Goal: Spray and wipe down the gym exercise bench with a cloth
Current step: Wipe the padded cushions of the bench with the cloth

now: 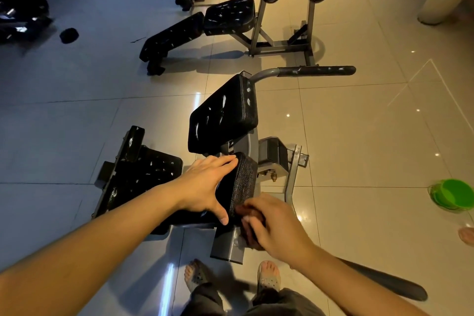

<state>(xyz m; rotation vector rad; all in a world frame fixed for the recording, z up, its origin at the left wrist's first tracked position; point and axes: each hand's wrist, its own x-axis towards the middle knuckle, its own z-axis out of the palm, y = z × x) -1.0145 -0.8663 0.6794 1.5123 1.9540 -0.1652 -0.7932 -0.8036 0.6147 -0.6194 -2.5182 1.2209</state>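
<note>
Your flat left hand (205, 182) rests on the bench pad (243, 179), which runs away from you; your right hand (278, 223) grips a cloth (254, 237) at its near end.

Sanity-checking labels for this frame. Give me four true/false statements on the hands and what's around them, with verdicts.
1. The left hand lies with straight fingers on the small black pad. True.
2. The right hand holds a spray bottle. False: it grips a dark cloth against the pad's near end; no bottle is in view.
3. A green bucket sits on the floor at the right. True.
4. The person is barefoot. False: sandals are worn.
</note>
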